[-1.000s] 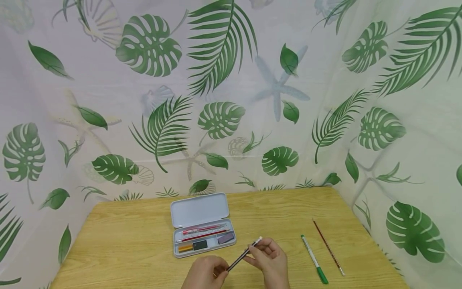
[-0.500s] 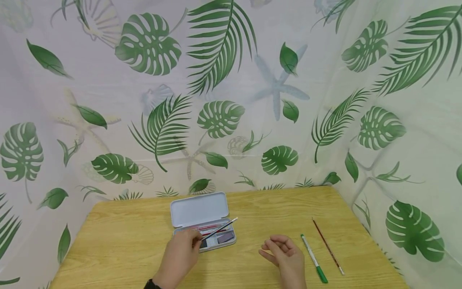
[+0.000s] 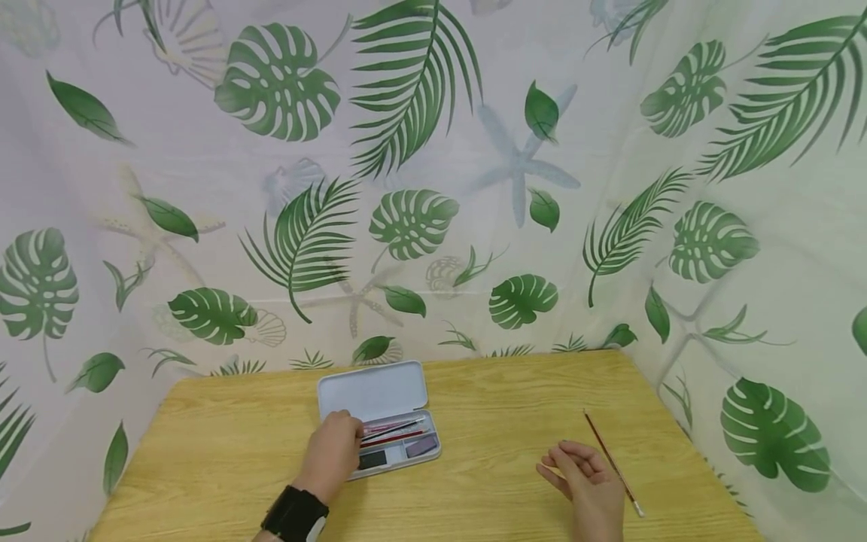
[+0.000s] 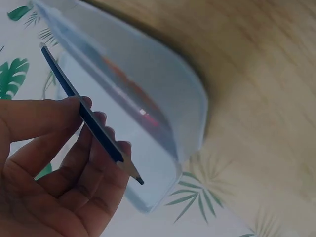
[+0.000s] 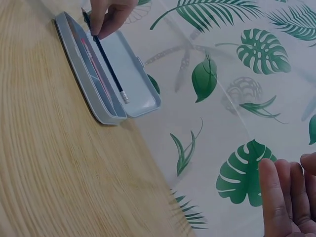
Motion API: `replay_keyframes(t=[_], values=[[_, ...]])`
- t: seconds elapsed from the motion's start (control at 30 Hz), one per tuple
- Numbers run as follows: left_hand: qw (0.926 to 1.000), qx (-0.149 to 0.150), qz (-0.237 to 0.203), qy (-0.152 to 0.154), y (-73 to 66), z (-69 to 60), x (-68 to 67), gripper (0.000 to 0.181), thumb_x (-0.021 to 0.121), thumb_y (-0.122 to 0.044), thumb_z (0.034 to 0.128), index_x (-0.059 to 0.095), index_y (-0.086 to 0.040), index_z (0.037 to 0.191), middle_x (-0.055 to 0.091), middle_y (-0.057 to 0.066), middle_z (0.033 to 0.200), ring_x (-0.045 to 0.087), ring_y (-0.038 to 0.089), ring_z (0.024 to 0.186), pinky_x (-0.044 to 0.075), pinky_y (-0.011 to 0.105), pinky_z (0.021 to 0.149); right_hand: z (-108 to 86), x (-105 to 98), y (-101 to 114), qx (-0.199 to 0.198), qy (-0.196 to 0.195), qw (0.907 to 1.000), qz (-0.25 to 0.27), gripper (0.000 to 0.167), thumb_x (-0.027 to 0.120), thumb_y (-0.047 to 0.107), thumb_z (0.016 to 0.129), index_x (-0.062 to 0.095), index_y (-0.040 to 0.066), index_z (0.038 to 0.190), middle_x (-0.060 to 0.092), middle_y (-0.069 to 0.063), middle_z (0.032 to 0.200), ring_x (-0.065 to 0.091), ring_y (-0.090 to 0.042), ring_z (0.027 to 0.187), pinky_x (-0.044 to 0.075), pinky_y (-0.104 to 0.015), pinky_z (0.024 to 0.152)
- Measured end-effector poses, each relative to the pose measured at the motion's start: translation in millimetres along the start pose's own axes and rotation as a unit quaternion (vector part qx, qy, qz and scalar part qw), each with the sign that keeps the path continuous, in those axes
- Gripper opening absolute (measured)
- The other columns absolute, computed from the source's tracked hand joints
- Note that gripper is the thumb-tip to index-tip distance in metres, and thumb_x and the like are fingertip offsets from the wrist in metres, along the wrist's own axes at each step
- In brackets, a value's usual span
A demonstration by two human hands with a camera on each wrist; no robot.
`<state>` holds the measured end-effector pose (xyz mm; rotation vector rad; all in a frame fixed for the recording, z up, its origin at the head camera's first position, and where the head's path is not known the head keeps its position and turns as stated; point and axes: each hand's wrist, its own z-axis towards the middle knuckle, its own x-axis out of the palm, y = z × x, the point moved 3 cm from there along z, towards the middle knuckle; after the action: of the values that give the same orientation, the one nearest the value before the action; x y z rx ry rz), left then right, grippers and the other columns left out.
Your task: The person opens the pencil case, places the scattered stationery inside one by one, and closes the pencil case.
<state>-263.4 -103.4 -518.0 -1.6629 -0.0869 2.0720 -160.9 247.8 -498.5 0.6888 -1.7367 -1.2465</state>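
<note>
My left hand (image 3: 332, 452) pinches a dark blue pencil (image 4: 101, 132) between thumb and fingers. It is over the open pale blue pencil case (image 3: 371, 391), and the pencil (image 5: 108, 63) has a white end. Inside the case lie a red pencil (image 3: 396, 438), a pinkish pen, a black block (image 3: 372, 459) and a purple block (image 3: 422, 446). Part of the case is hidden behind the left hand. My right hand (image 3: 591, 482) hovers at the right with fingers loosely bent, nothing visible in its grasp. It covers nearly all of the green-capped pen's place.
A red-brown pencil (image 3: 607, 455) with a white end lies on the wooden table (image 3: 488, 482), just beyond the right hand. A leaf-patterned curtain (image 3: 460, 226) stands behind the table and along both sides. A black band (image 3: 296, 514) circles the left wrist.
The pencil was between both hands; the right hand let go and moved right, over the green pen. The left hand carried the pencil left to the case and lowered it there.
</note>
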Motion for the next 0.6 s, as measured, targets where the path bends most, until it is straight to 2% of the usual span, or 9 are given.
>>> replay_keyframes(t=[0.23, 0.37, 0.6], values=[[0.9993, 0.021, 0.029, -0.014, 5.1, 6.6, 18.0, 0.017, 0.078, 0.008, 0.0801, 0.073, -0.007, 0.073, 0.059, 0.001, 0.072, 0.06, 0.02, 0.073, 0.055, 0.037, 0.063, 1.5, -6, -1, -0.007, -0.012, 0.9999, 0.007, 0.012, 0.073, -0.002, 0.094, 0.071, -0.001, 0.106, 0.075, -0.005, 0.088, 0.075, -0.018, 0.08, 0.062, -0.041, 0.079], [0.9993, 0.022, 0.03, -0.01, 5.2, 8.5, 20.7, 0.018, 0.079, 0.008, 0.079, 0.073, -0.006, 0.071, 0.058, 0.001, 0.07, 0.059, 0.02, 0.071, 0.054, 0.037, 0.062, 2.2, -7, -1, -0.014, -0.013, 0.9998, 0.006, 0.011, 0.072, -0.004, 0.094, 0.071, -0.002, 0.105, 0.075, -0.006, 0.088, 0.075, -0.018, 0.079, 0.062, -0.042, 0.078], [0.999, 0.028, 0.033, -0.015, 5.5, 9.3, 20.3, 0.018, 0.079, 0.008, 0.0794, 0.072, -0.006, 0.071, 0.057, 0.001, 0.069, 0.058, 0.021, 0.07, 0.054, 0.038, 0.061, 1.8, -9, 0, -0.017, -0.011, 0.9998, -0.009, 0.014, 0.076, 0.002, 0.093, 0.069, -0.001, 0.105, 0.075, -0.006, 0.089, 0.074, -0.016, 0.08, 0.062, -0.04, 0.078]])
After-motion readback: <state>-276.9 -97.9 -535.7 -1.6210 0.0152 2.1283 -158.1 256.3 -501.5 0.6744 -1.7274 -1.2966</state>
